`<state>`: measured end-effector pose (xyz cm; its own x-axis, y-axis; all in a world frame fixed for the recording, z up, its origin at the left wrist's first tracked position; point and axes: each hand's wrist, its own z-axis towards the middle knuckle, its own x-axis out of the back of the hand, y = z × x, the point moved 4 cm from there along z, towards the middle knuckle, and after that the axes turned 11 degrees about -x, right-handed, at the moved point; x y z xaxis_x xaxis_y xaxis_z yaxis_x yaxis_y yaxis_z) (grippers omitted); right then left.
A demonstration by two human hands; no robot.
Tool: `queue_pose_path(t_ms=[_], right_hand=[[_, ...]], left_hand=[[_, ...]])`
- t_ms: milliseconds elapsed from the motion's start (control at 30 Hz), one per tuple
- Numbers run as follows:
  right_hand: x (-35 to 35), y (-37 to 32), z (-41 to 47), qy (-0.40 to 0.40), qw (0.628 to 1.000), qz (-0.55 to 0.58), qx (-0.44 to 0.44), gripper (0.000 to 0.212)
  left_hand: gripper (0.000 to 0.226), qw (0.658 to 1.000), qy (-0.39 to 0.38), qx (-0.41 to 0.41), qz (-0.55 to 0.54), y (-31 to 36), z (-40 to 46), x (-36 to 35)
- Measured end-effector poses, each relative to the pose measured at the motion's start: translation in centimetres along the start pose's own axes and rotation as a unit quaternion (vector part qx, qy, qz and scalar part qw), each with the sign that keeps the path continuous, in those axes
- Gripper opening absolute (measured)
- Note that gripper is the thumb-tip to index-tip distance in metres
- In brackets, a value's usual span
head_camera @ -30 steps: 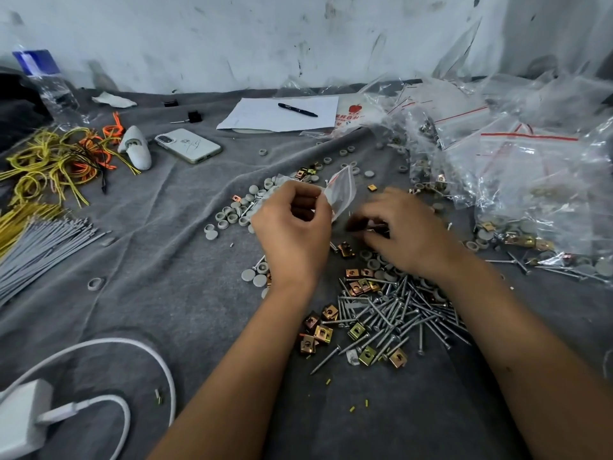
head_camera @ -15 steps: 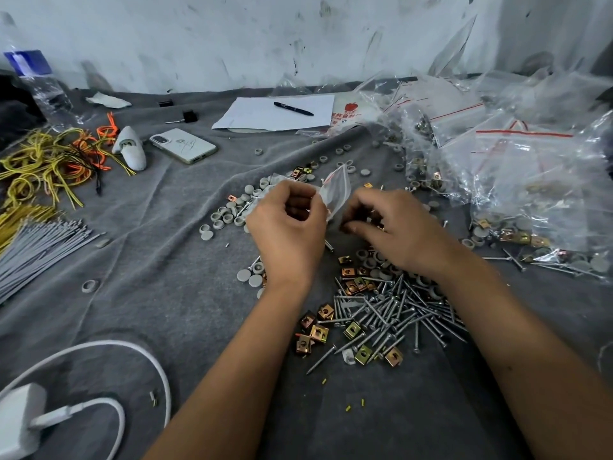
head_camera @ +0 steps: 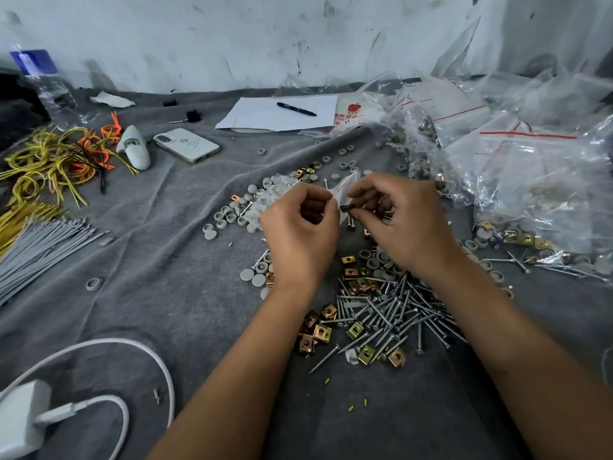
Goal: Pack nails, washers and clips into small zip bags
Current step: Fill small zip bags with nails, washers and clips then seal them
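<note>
Brass clip [head_camera: 346, 207] pinched in my right hand [head_camera: 403, 224] sits just right of the zip bag [head_camera: 341, 189] mouth my left hand [head_camera: 300, 234] grips.

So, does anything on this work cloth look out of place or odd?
Nothing looks damaged. One grey washer lies alone on the grey cloth, far left of the main piles. A few tiny yellow bits are scattered near the front. The phone lies close to the loose parts.
</note>
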<state>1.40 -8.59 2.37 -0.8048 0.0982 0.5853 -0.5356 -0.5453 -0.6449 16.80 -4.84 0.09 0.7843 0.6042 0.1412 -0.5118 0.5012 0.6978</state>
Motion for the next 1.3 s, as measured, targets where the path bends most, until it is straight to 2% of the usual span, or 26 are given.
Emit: queue_pose_path(t_ms=[300, 633, 733, 833, 900, 1033, 1133, 1200, 1300], right_hand=[[0.2, -0.5, 0.0, 0.054, 0.996, -0.066, 0.039, 0.021], [2.3, 1.4, 0.6, 0.084, 0.996, -0.017, -0.031, 0.014], [1.9, 2.8, 0.9, 0.001, 0.993, -0.107, -0.046, 0.014], [0.5, 4.0, 0.8, -0.119, 0.965, -0.221, -0.074, 0.03], [0.1, 4.0, 0.5, -0.163, 0.957, -0.221, -0.097, 0.034], [-0.4, 3.6, 0.5, -0.208, 0.95, -0.219, -0.086, 0.017], [-0.9, 3.2, 0.4, -0.199, 0.947, -0.243, -0.064, 0.017], [-0.6, 2.7, 0.5, -0.158, 0.959, -0.232, -0.044, 0.02], [0.6, 1.7, 0.6, -0.069, 0.992, -0.1, -0.037, 0.012]], left_hand=[[0.009, 1.0, -0.019, -0.007, 0.001, 0.1, 0.0, -0.2], [0.015, 0.999, 0.005, 0.028, -0.015, -0.4, 0.0, -0.1], [0.017, 0.999, 0.016, 0.035, -0.017, -0.4, 0.0, 0.0], [0.017, 0.999, 0.022, 0.039, -0.018, -0.4, 0.1, 0.1], [0.017, 0.999, 0.022, 0.037, -0.016, -0.4, 0.1, 0.0], [0.014, 0.999, 0.02, 0.025, -0.007, -0.2, 0.1, 0.2], [0.015, 0.999, 0.021, 0.027, -0.008, -0.4, 0.1, 0.1], [0.016, 0.999, 0.02, 0.028, -0.007, -0.4, 0.1, 0.1], [0.015, 1.0, 0.01, 0.025, -0.003, -0.3, 0.1, 0.0]])
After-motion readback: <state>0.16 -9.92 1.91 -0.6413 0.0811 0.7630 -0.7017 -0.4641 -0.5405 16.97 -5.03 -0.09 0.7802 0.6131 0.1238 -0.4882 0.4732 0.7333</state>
